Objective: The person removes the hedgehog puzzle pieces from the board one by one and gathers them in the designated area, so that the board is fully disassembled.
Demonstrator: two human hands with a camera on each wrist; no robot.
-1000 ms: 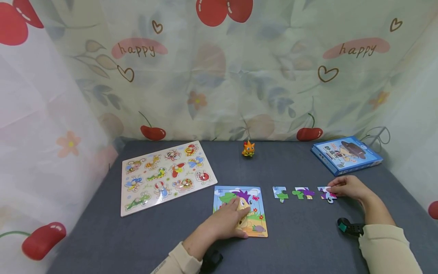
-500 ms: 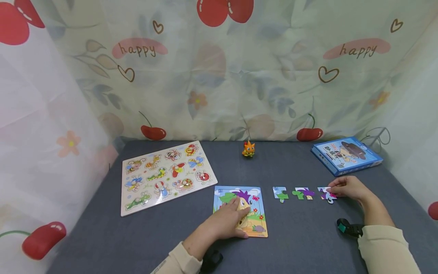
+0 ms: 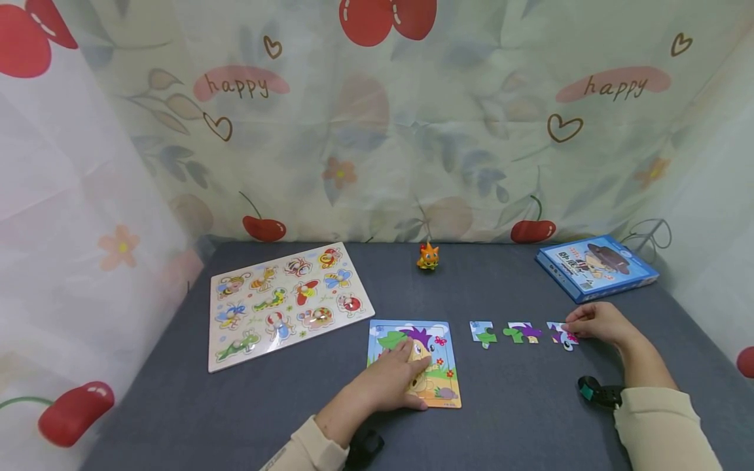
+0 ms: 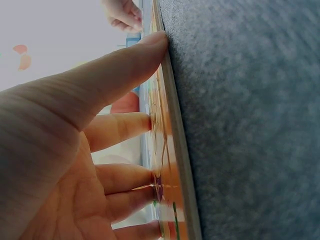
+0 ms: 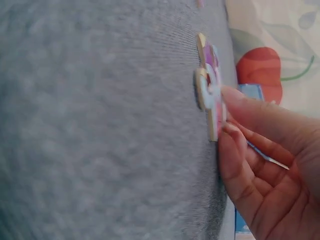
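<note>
The left hand [image 3: 385, 383] lies spread over the picture puzzle board [image 3: 443, 379], fingertips touching its face and thumb at its near edge. The right hand [image 3: 601, 324] pinches the right side of a purple-and-white puzzle piece [image 3: 556, 338] between thumb and forefinger; the blurred wrist view makes it hard to say whether the piece is off the tabletop [image 3: 501, 418]. Between the hands, a blue-and-green piece [image 3: 483, 332] and a green-and-purple piece [image 3: 531, 330] lie apart in a row with it. Beyond the left hand, to its left, is an insect board [image 3: 250, 322]; just beyond the right hand, a blue box [image 3: 597, 265].
</note>
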